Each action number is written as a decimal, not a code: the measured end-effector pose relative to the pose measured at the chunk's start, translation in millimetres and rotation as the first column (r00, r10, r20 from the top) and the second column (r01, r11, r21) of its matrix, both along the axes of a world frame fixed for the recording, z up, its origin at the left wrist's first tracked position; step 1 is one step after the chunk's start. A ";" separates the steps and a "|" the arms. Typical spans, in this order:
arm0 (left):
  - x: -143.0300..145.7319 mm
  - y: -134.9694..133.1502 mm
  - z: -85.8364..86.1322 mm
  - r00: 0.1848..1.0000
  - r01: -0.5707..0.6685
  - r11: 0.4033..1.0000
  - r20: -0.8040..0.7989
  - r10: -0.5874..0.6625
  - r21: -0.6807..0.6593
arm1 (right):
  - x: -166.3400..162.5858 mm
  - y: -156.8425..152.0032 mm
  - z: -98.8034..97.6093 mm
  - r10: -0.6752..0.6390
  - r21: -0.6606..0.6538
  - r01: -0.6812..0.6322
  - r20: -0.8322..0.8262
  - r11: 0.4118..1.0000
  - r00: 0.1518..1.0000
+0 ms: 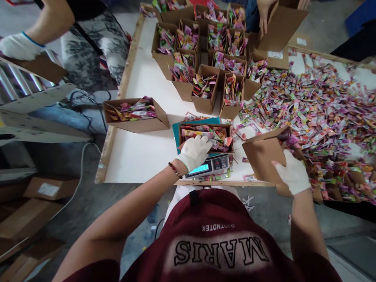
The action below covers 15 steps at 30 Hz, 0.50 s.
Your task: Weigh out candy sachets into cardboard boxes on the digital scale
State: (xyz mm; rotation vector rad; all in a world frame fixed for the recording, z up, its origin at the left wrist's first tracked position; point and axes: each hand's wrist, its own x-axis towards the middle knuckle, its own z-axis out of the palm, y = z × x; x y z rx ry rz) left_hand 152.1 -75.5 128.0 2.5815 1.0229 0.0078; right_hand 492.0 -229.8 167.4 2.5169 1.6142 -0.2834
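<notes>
My left hand (194, 150), in a white glove, rests on the colourful sachets inside a small cardboard box (205, 127) that sits on a digital scale (209, 166) with a lit blue display. My right hand (292, 174), also gloved, grips a second cardboard box (264, 154), tilted on its side with its mouth toward a big loose pile of sachets (317, 109). A few sachets show at that box's mouth.
Several filled boxes (205, 51) stand at the table's far middle; one more filled box (135, 114) lies at the left. A co-worker's gloved hand (17, 45) is at top left, another person's hand (264, 15) at the top. Flat cartons (26, 211) lie on the floor left.
</notes>
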 end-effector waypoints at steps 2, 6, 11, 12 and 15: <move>-7.0 -6.9 -6.9 0.998 0.007 1.000 -0.059 -0.008 -0.013 | -18.2 22.4 16.9 0.120 0.058 -0.122 0.040 0.991 0.992; -62.1 -20.8 -10.1 0.996 -0.048 0.999 -0.076 0.049 0.018 | -68.5 69.7 35.2 0.353 0.062 -0.356 0.054 0.932 0.934; -181.9 -37.6 -16.8 0.955 -0.267 0.945 -0.082 0.286 0.188 | -151.1 129.8 13.3 0.645 -0.048 -0.654 -0.123 0.755 0.754; -204.9 -40.6 -19.1 0.935 -0.325 0.915 -0.065 0.349 0.238 | -167.1 140.0 4.2 0.685 -0.064 -0.700 -0.160 0.711 0.711; -257.1 -46.2 -26.7 0.871 -0.420 0.856 -0.129 0.473 0.300 | -205.2 161.0 -20.9 0.754 -0.094 -0.785 -0.229 0.612 0.616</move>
